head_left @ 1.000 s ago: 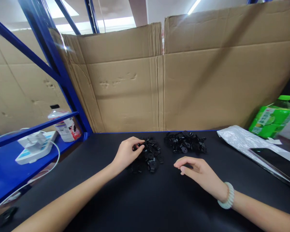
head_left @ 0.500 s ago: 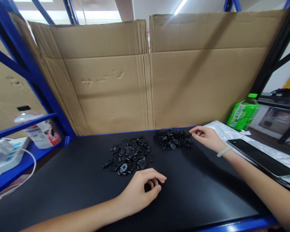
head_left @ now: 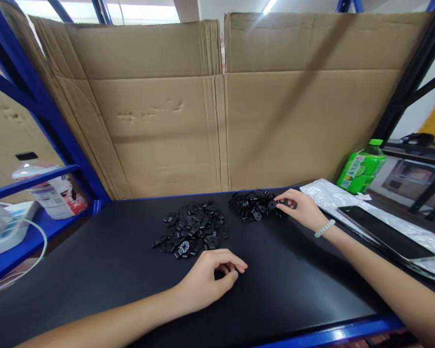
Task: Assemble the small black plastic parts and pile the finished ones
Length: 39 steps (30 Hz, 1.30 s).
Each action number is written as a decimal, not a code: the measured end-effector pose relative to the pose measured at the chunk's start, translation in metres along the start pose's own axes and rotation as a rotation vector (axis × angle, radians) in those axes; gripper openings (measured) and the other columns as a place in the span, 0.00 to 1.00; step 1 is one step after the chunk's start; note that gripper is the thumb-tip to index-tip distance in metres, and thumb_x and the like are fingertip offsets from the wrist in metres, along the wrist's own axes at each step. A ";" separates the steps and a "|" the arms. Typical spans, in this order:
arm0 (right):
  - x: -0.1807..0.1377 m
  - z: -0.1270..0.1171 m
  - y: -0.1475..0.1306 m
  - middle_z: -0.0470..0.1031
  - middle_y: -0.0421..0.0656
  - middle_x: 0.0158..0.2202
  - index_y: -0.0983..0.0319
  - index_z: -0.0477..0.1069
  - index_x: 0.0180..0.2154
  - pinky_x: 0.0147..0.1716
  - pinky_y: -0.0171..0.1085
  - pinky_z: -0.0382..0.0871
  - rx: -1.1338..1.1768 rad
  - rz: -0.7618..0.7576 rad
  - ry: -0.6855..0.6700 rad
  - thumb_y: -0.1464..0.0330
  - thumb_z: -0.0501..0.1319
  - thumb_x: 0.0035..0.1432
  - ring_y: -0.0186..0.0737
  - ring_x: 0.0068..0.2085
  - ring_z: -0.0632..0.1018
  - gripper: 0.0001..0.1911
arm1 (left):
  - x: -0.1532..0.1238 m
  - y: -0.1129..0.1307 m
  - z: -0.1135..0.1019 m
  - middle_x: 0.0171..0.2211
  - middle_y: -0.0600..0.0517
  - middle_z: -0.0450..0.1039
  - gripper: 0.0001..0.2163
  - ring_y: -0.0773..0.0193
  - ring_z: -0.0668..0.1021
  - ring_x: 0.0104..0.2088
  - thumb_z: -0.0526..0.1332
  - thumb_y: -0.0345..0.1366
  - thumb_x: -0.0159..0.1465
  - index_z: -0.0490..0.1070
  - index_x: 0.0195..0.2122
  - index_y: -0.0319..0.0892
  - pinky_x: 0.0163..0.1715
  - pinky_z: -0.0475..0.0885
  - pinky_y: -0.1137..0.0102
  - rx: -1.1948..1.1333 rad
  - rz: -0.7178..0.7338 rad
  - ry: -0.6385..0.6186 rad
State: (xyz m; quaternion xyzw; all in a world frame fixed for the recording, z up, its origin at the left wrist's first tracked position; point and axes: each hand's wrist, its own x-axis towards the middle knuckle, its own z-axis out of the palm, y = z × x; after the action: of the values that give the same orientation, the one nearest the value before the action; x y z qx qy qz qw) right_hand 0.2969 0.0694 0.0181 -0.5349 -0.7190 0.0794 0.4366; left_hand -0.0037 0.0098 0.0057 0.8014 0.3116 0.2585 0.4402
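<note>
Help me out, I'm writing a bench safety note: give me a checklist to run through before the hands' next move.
1. Right hand at the right-hand pile of black parts: ok, at its right side.
2. Part gripped in the right hand: cannot tell, dark pieces blend together there.
3. Left hand holding nothing: cannot tell, its curled inside is hidden.
4. Left-hand pile of black parts separate from the other: ok, a strip of table shows between.
5. Phone apart from both hands: ok.
6. Green bottle capped: ok.
</note>
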 end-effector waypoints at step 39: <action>-0.066 0.073 -0.104 0.75 0.42 0.22 0.65 0.70 0.26 0.25 0.33 0.73 0.806 0.289 -0.486 0.60 0.62 0.53 0.34 0.23 0.77 0.14 | -0.006 0.008 -0.003 0.21 0.50 0.75 0.09 0.66 0.74 0.22 0.64 0.38 0.54 0.80 0.28 0.37 0.25 0.70 0.73 -0.331 -0.198 0.309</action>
State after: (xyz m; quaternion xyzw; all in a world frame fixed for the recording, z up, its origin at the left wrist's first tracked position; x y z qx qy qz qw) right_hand 0.1749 -0.0035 -0.0012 -0.3835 -0.6306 0.5335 0.4132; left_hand -0.0076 0.0035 0.0134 0.6348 0.4057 0.3810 0.5361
